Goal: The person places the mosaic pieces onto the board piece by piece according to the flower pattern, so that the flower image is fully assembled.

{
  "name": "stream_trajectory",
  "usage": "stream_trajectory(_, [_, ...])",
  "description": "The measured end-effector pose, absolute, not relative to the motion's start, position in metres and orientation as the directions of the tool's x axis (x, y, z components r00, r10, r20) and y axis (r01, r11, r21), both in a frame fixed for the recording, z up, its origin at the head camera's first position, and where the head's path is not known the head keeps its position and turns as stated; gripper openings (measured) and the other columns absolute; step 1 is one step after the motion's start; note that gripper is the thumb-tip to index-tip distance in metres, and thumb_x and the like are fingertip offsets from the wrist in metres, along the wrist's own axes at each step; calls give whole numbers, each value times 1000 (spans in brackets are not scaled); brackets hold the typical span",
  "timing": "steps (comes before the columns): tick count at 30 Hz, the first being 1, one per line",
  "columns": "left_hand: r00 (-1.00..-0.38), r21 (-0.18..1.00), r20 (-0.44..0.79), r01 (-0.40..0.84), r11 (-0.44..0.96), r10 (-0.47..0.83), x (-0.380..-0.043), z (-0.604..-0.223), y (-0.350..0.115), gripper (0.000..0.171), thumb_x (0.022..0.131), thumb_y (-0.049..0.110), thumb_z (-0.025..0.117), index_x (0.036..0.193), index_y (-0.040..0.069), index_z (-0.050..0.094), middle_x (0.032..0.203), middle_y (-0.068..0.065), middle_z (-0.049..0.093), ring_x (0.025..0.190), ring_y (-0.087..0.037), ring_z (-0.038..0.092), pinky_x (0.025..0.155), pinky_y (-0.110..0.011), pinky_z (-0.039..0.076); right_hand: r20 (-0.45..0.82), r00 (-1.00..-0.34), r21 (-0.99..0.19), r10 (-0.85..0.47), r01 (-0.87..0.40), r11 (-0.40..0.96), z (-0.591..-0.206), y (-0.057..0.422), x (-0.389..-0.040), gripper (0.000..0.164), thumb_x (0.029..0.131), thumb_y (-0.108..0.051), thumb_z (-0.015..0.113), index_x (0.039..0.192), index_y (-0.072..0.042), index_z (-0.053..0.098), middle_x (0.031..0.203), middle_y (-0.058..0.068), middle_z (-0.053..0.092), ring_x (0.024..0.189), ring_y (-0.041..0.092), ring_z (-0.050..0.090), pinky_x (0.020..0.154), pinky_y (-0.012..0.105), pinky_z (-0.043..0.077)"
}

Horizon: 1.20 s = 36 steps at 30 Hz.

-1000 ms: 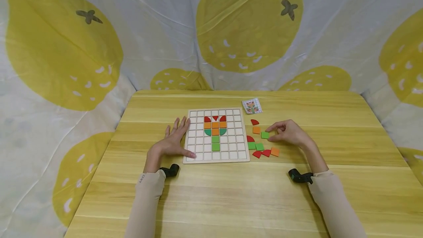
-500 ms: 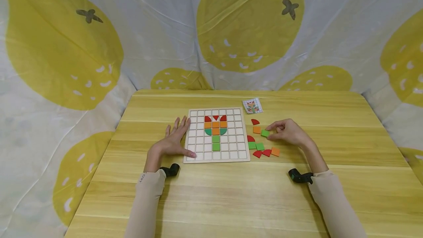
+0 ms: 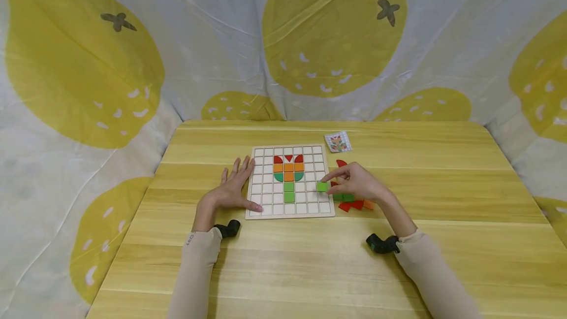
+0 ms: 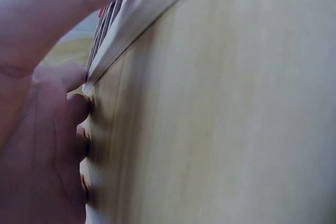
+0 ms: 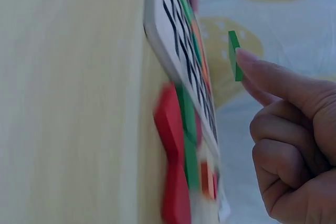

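A white gridded board point(image 3: 267, 200) with a wooden rim lies on the table, bearing a tulip of red, orange and green pieces, with two light green squares point(image 3: 289, 192) as its stem. My left hand point(image 3: 230, 190) is spread at the board's left side, thumb on the front left corner and fingertips along the edge. Between thumb and forefinger, my right hand point(image 3: 360, 181) pinches a light green square tile point(image 3: 322, 186) above the board's right columns. In the right wrist view that tile point(image 5: 234, 56) is held clear of the board, its other fingers curled in.
Right of the board lie loose pieces, partly under the right hand: red quarter circles point(image 3: 344, 206), green squares point(image 3: 348, 197) and an orange square point(image 3: 368, 204). Behind them is a small pattern card point(image 3: 338, 142). A lemon-print cloth point(image 3: 221, 38) hangs beyond the table point(image 3: 310, 270).
My right hand has lifted the green square off the table and carried it left over the board. The left hand has stayed in place.
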State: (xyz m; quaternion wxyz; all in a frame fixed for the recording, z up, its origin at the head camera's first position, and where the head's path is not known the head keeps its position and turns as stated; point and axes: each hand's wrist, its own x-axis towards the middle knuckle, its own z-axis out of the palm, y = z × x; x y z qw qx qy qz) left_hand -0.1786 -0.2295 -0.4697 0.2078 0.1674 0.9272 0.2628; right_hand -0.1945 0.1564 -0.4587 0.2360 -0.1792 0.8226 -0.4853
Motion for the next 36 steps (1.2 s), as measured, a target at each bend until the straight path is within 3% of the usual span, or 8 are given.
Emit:
stream_trajectory(9, [-854, 559, -299, 205, 804, 426, -179, -468, -228, 140, 74, 50, 92, 167, 8, -5, 174, -14, -17, 159, -38, -23, 124, -67, -18, -193, -744, -878, -639, -160, 451, -464, 96, -180, 23, 83, -12, 86, 106, -9, 82, 56, -6, 42, 55, 11, 33, 52, 20, 26])
stream_trajectory(14, [-854, 555, -301, 205, 806, 424, -179, -467, -226, 141, 73, 50, 92, 167, 8, -4, 174, -14, -16, 159, -39, -23, 124, -66, -17, -171, -722, -881, -670, -193, 432, -467, 84, -175, 21, 82, -7, 86, 102, -5, 82, 55, -7, 37, 55, 9, 31, 53, 19, 26])
stream_trajectory(23, [-856, 552, -297, 209, 807, 424, -180, -467, -227, 141, 73, 49, 93, 167, 9, -4, 174, -14, -16, 159, -39, -23, 124, -67, -17, -186, -729, -889, -659, -160, 429, -469, 83, -171, 22, 83, -9, 86, 105, -9, 82, 54, -6, 32, 54, 10, 29, 53, 19, 26])
stream_trajectory(36, [-858, 557, -297, 201, 806, 419, -178, -468, -228, 141, 73, 50, 92, 167, 9, -4, 174, -14, -16, 160, -39, -22, 124, -67, -17, -186, -781, -860, -596, -164, 483, -472, 71, -167, 19, 80, -10, 89, 98, -13, 85, 57, -6, 44, 56, 10, 38, 51, 19, 27])
